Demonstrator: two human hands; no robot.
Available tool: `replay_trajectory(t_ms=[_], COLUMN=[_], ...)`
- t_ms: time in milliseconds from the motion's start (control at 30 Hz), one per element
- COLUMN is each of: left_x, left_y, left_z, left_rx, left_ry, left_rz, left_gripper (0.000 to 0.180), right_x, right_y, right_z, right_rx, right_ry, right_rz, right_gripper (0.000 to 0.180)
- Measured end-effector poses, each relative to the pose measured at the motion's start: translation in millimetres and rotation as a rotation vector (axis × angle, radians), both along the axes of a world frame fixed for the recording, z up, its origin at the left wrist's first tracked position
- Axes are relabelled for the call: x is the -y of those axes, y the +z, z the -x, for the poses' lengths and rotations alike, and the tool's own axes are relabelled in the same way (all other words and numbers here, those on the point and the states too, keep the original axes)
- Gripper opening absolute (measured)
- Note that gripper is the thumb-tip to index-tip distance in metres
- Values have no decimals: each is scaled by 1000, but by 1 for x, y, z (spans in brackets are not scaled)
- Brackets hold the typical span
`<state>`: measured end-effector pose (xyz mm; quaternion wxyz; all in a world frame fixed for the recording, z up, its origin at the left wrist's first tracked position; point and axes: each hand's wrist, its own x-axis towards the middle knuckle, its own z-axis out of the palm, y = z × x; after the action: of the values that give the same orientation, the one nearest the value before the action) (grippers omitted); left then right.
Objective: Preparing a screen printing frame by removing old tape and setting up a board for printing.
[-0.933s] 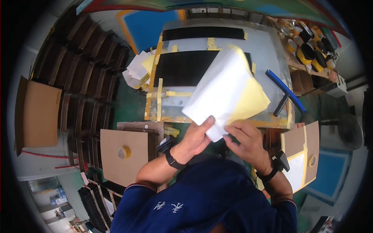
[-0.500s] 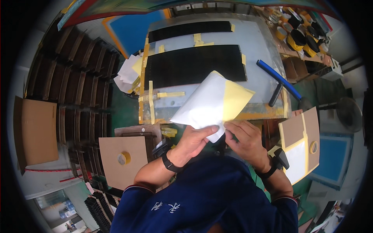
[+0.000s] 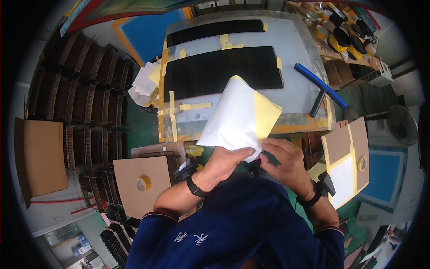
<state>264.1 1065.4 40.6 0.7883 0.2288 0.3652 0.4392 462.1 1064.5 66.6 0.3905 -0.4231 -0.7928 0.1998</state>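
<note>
In front of my chest I hold a white sheet [image 3: 228, 119] with a yellow band along its right side, curled and creased near its lower corner. My left hand [image 3: 226, 163] is closed on the lower edge, the thumb lying on top of the paper. At the lower right corner, the fingers and thumb of my right hand [image 3: 286, 161] close in a pinch on the sheet's edge. Beyond the paper, a large black panel [image 3: 219, 69] and a narrower black panel [image 3: 217, 31] lie on the pale worktable [image 3: 286, 101].
A blue-bladed squeegee [image 3: 320, 87] lies at the table's right side. Yellow tape strips [image 3: 195, 106] stick to the tabletop. Brown boards with tape rolls [image 3: 143, 183] stand at both sides. Dark racks [image 3: 85, 94] fill the left; containers [image 3: 340, 40] crowd the far right bench.
The sheet has swung slightly left and curled more at its top and lower edge. Both hands stay at its lower corner, the right hand's fingers shifting slightly.
</note>
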Motion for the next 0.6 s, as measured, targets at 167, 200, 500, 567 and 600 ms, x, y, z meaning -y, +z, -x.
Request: replay_trajectory(t_ms=[167,200,500,567,600], left_x=[8,9,13,14,14], left_y=[-5,-7,-7,-9,-8], left_z=[-2,-1,4,7,8], left_rx=[-155,-154,-668,-704,-704], left_ry=[88,89,68,31,32], left_rz=[-114,-113,-452,-499,-498], left_gripper=[46,46,39,38,38], right_x=[4,4,11,12,12], right_y=[2,2,5,6,6], right_z=[2,2,13,14,14], right_rx=[9,26,-3,-67,-130], right_ry=[3,4,-30,-36,-47], right_rz=[25,30,97,197,299], right_gripper=[27,26,18,16,14])
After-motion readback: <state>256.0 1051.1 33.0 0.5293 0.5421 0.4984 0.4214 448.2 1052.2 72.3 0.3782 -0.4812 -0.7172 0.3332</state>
